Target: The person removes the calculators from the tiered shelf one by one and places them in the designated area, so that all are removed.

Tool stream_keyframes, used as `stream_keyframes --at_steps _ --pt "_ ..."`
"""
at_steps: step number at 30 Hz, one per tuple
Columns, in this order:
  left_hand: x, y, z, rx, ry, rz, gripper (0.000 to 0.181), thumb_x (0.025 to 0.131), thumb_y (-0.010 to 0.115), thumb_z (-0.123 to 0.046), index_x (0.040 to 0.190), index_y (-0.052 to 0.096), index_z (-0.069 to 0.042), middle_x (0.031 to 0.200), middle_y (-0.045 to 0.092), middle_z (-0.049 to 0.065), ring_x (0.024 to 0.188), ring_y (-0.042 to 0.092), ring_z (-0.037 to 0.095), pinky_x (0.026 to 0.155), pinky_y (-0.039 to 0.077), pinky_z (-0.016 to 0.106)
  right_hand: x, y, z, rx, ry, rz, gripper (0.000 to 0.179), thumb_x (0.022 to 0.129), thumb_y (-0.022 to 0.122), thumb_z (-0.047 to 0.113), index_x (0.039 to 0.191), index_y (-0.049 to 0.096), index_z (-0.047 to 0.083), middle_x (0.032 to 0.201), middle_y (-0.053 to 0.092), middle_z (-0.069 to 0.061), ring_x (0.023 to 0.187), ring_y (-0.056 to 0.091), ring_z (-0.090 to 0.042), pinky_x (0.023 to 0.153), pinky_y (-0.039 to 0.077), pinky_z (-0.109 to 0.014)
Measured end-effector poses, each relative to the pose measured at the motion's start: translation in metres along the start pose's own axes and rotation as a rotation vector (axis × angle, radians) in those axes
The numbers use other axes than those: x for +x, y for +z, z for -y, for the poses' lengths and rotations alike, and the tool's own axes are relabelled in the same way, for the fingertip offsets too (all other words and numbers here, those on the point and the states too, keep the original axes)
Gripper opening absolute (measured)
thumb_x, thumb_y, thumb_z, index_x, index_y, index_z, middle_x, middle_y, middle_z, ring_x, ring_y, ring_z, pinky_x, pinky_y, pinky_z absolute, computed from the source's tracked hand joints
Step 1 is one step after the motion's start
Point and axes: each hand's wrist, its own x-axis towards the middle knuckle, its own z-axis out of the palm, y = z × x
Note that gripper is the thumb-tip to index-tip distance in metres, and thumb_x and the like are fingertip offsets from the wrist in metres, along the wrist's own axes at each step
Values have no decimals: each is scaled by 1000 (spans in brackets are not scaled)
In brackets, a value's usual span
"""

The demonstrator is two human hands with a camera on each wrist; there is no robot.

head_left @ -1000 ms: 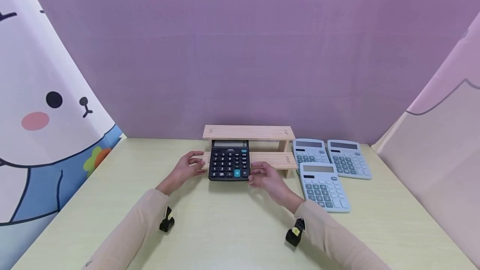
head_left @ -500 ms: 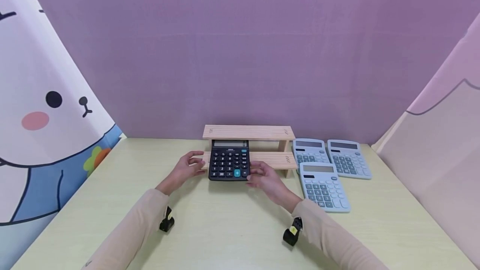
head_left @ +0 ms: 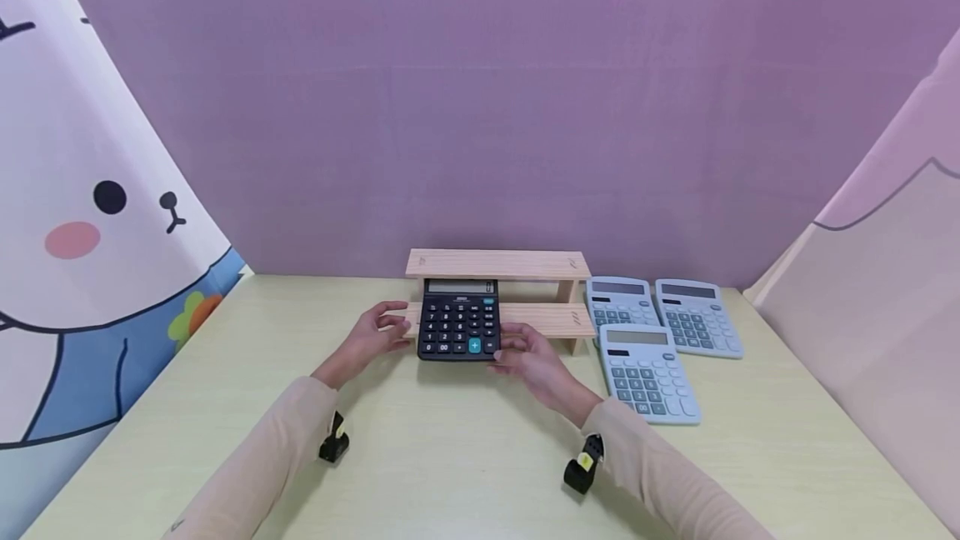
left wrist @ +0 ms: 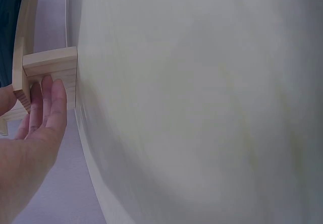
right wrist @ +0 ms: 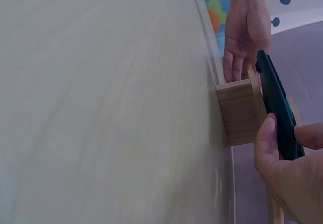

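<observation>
A black desk calculator point(head_left: 459, 328) leans tilted on the lower board of a two-tier wooden rack point(head_left: 543, 320), display end toward the back. My right hand point(head_left: 542, 365) pinches its near right corner; the right wrist view has thumb and fingers on opposite faces of the calculator point(right wrist: 276, 105). My left hand point(head_left: 370, 338) is at the rack's left end. In the left wrist view its fingers curl under the end of the lower board point(left wrist: 20, 77), with the thumb on the upper side.
Several light blue calculators lie right of the rack: one at the front point(head_left: 649, 375), one behind it point(head_left: 618, 294), one farther right point(head_left: 697, 319). All rest on the pale table point(head_left: 465, 457). A purple backdrop point(head_left: 487, 107) rises behind.
My right hand has shifted slightly left along the calculator's near edge. The left hand, rack and calculators stay where they were.
</observation>
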Motion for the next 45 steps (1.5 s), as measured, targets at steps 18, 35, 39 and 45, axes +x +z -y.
stream_keyframes --at_steps 18,35,39,45 --pt "-2 2 -4 -7 -3 0 50 92 49 -1 137 27 6 122 44 33 96 60 23 94 51 44 -2 5 1 51 26 -56 51 81 46 -17 129 35 -4 108 49 -18 87 57 -19 86 56 -36" --pt "0 2 -2 -4 -4 0 50 92 49 -1 137 28 5 123 45 33 100 59 26 93 51 43 -9 -1 0 65 16 -21 54 78 46 -16 130 34 -2 106 50 -16 89 57 -20 91 54 -39" --pt "0 1 -2 3 -9 -4 50 92 49 -2 137 28 5 123 45 32 102 58 28 93 51 44 -8 -2 -1 64 29 -38 54 79 45 -17 130 34 -2 106 50 -16 88 57 -20 89 55 -39" --pt "1 1 -2 15 -14 -6 49 93 49 -3 137 28 4 124 46 32 103 58 29 93 51 43 -11 -1 0 65 40 -30 54 79 46 -16 131 34 -2 105 51 -15 86 57 -19 85 56 -34"
